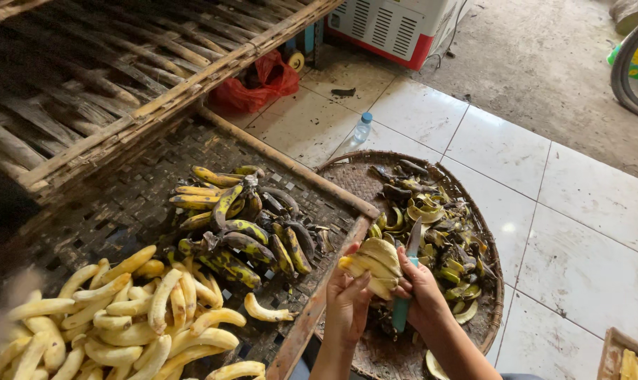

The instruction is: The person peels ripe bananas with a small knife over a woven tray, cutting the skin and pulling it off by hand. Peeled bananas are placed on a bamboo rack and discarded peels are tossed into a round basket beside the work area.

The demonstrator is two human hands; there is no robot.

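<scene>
Far to the left of the hands, a heap of peeled bananas (pixel 122 317) lay on the woven bamboo tray (pixel 122 204), and nearer them, up and to the left, sat a pile of unpeeled, black-blotched bananas (pixel 241 232). One peeled banana (pixel 266 309) lay alone just left of the left hand. The left hand (pixel 350 299) was closed around a half-peeled banana (pixel 371 264), holding it up over the tray's wooden edge (pixel 319 309). Touching it on the right, the right hand (pixel 421 288) gripped a knife with a teal handle (pixel 401 309), its blade (pixel 413 243) pointing up beside the fruit. Under and beyond the right hand, a round wicker basket (pixel 491 309) held banana peels (pixel 438 232). Farther up, a small plastic bottle (pixel 362 129) stood on the white floor tiles (pixel 586 246).
</scene>
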